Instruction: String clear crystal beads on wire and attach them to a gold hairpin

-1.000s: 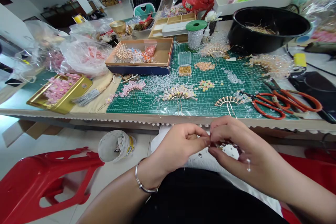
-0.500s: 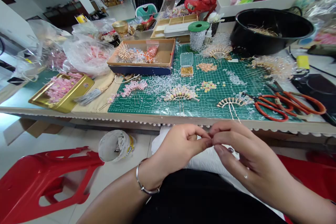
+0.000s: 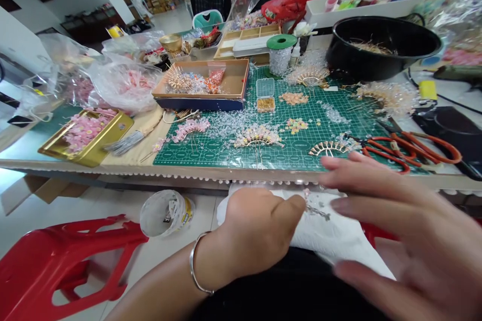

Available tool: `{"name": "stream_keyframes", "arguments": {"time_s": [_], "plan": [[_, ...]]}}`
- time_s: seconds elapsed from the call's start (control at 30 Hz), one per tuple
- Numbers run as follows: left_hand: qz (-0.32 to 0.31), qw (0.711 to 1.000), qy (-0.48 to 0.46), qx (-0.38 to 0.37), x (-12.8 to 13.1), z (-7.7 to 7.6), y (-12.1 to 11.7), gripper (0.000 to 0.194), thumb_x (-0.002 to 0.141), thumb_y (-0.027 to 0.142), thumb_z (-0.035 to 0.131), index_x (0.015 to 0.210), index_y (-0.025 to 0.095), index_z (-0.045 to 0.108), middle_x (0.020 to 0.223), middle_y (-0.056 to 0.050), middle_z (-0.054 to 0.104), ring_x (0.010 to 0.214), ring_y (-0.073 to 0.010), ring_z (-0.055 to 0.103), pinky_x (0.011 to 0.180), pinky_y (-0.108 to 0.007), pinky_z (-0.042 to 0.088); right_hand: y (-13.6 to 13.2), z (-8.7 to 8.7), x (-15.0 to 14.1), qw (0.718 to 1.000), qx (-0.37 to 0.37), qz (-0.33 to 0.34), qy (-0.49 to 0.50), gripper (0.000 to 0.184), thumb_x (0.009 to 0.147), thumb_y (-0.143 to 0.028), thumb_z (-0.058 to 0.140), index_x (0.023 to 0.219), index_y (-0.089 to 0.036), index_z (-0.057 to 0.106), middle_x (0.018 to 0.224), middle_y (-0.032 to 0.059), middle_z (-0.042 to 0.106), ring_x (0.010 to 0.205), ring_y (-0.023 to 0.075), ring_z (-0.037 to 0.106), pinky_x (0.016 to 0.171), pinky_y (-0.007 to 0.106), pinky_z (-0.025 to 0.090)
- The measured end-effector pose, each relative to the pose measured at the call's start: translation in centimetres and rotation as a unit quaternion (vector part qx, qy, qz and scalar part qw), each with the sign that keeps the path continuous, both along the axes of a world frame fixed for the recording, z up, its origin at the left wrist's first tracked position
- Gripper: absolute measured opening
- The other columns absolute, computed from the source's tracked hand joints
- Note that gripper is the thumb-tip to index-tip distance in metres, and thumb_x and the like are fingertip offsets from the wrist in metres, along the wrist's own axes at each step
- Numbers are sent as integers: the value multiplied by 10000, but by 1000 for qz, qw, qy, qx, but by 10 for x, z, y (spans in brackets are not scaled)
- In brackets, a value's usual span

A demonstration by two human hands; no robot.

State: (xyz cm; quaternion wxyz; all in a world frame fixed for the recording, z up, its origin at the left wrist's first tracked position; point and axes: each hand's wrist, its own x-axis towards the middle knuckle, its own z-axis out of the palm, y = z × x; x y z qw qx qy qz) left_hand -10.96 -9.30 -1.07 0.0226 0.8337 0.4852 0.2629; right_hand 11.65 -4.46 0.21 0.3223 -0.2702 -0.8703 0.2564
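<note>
My left hand [image 3: 261,228] is closed in a pinch, with a silver bangle on its wrist. From its fingertips a small beaded wire piece [image 3: 318,212] sticks out over the white cloth [image 3: 339,246] on my lap; most of it is hidden by the fingers. My right hand [image 3: 399,220], smeared by motion, is apart from it, fingers spread and nothing seen in them. On the green cutting mat [image 3: 211,155] ahead lie a gold comb frame [image 3: 327,148], a beaded flower hair comb [image 3: 258,135] and a pink flower comb [image 3: 192,128].
Orange-handled scissors [image 3: 422,148] lie at the right, by a black basin [image 3: 384,55]. Loose clear beads [image 3: 228,123] and a small box of gold beads [image 3: 265,104] sit mid-mat. A gold tin [image 3: 100,145] holds pink flowers. A red stool [image 3: 33,261] and white bucket [image 3: 161,215] stand below.
My two hands were together at the fingertips. The right one has drawn away to the right and opened; the left has rolled over, still pinched, and the beaded piece now shows beyond it.
</note>
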Motion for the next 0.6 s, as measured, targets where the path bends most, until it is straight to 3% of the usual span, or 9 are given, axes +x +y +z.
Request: {"name": "stream_keyframes", "arguments": {"time_s": [0.03,0.1,0.17,0.23,0.3,0.4,0.5,0.6], "plan": [[-19,1000,8,-19,1,2,0,237,924,158,514,990,134,740,604,-20,656,506,-173,522,505,-358,273,0,4,-8,995,90,43,-22,529,847,-224,747,1337,-293,561,1425,52,625,1371,336,528,1251,555,277],[-34,998,1,-44,3,5,-1,243,913,137,498,938,122,739,647,-43,689,530,-178,558,510,-359,290,2,4,-22,985,144,85,-47,416,919,-155,622,1320,-190,517,1302,150,692,1289,326,609,1201,544,376],[-20,999,-28,-41,5,5,-2,247,913,133,496,887,117,741,626,-49,685,520,-172,560,513,-348,301,6,-2,-30,989,109,87,-44,349,960,-134,519,1302,-185,475,1176,156,725,1167,299,688,1043,472,551],[-5,997,-71,-41,6,4,-3,244,936,160,510,925,118,750,605,-36,678,510,-160,556,523,-326,321,7,-12,-30,994,55,85,-33,343,972,-121,479,1301,-211,438,1159,141,706,1100,268,710,908,393,618],[6,989,-125,-81,6,5,-3,224,955,188,536,955,132,753,617,-20,685,531,-143,571,560,-295,363,6,-22,-26,995,34,94,-22,338,968,-119,509,1284,-208,430,1222,160,652,1132,259,678,911,367,606],[35,959,-196,-201,6,10,0,179,955,209,584,927,167,756,679,3,710,590,-115,597,623,-245,411,1,-30,-19,993,75,90,-22,323,952,-111,580,1247,-177,464,1249,185,578,1160,270,634,937,369,580],[60,923,-236,-297,7,17,3,191,959,281,603,897,183,755,747,11,721,671,-110,613,654,-220,424,-1,-31,-16,990,117,70,-19,280,945,-75,588,1196,-175,513,1189,159,580,1067,241,653,864,327,589],[69,905,-247,-340,9,22,6,210,954,308,609,858,186,751,721,25,683,666,-103,571,629,-215,399,0,-27,-14,994,85,71,6,244,946,-56,571,1141,-202,551,1129,112,626,998,194,680,837,274,582]]}}
